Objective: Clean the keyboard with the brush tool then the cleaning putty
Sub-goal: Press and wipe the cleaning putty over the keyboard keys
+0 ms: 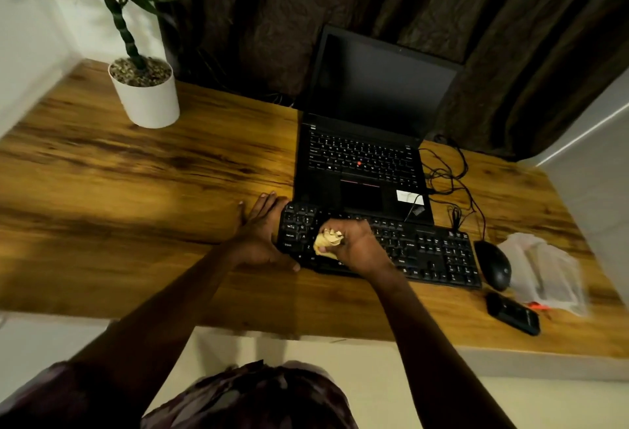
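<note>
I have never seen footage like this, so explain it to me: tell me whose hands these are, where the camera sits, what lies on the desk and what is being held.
There is no machine here. This is a single picture from a camera worn on a person's head, looking down at their own bare hands. The left hand lies with straight fingers against the left end of a black keyboard, apparently steadying it. The right hand grips a yellowish lump, the cleaning putty, over the keys on the left side. Behind the keyboard stands an open laptop with a dark screen. To the right lie a mouse, a plastic bag and a small black object I cannot identify. A potted plant stands far left on the wooden desk.
</note>
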`<state>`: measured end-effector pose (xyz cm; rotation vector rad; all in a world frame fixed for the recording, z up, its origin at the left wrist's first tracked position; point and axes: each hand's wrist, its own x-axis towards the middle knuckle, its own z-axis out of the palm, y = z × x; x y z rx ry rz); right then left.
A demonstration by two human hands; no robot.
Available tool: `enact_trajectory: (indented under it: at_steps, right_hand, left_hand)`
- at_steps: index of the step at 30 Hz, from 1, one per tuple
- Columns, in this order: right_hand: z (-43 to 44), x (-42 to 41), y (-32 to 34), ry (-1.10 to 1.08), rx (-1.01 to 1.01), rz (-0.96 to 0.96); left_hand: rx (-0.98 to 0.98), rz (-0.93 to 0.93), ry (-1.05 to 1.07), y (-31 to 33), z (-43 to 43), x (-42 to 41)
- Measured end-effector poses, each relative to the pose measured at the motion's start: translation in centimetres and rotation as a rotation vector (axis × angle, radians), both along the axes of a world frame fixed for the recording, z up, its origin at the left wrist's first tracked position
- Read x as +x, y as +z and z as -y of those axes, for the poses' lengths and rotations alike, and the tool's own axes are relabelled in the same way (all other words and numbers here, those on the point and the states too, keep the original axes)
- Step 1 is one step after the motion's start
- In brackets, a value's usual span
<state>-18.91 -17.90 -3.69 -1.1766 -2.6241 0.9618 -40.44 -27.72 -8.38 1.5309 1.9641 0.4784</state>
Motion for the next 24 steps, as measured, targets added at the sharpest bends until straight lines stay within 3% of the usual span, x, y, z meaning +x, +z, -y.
enact_trajectory:
  at_steps: [6, 24]
  right_hand:
    - [-1.3, 3.8, 0.9, -0.072, 0.020, -0.034]
    - [-1.1, 4.8, 1.3, -0.117, 0.045, -0.027]
  left_hand:
    - [0.027, -0.012, 0.003, 0.0, 0.1, 0.0]
    - [-0.010, 0.025, -0.008, 0.6, 0.0, 0.0]
